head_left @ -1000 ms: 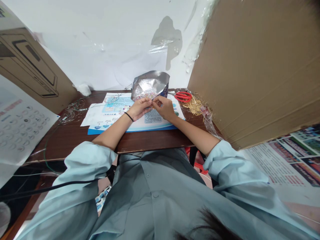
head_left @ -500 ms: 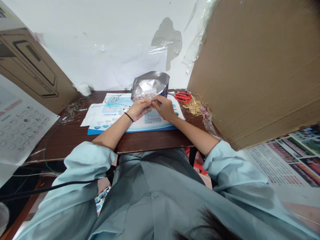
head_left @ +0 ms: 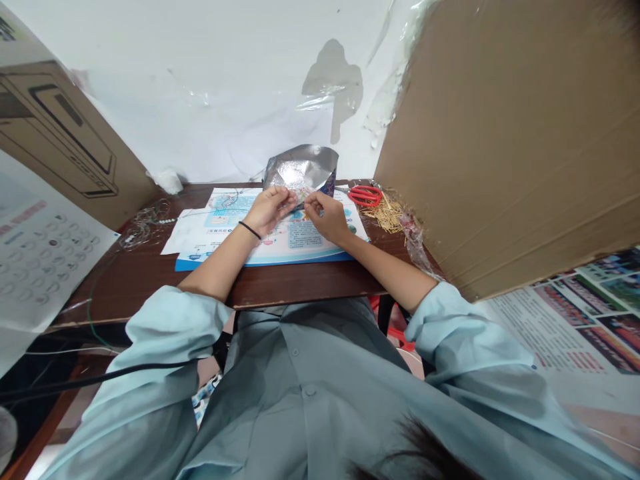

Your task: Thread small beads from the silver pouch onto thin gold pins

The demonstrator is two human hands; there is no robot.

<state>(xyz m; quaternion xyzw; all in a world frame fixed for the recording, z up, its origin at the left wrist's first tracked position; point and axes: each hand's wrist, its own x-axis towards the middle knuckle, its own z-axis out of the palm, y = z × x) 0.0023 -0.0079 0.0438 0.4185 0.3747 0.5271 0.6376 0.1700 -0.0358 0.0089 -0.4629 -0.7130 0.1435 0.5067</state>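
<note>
Above the printed sheets (head_left: 220, 248) on the table, my left hand (head_left: 270, 211) is turned partly palm up, thumb and fingers brought together. Whatever it pinches is too small to make out. Close by on the right, my right hand (head_left: 326, 217) has thumb and forefinger pressed together, also on something I cannot make out. A small gap separates the fingertips of both hands. Just behind them stands a silver foil bag (head_left: 316, 167) with a wide mouth, and small colourful beads show near its opening, partly hidden by my fingers.
Red-handled scissors (head_left: 365, 195) lie right of the bag, beside a pile of thin golden sticks (head_left: 387, 215) and crumpled plastic (head_left: 415, 240). Tangled clear thread (head_left: 145, 227) lies on the left. Cardboard (head_left: 500, 133) walls off the right side; a printed box (head_left: 60, 127) stands left.
My left hand has moved slightly left and up, away from my right hand, and has turned more palm up. The right hand has stayed nearly in place.
</note>
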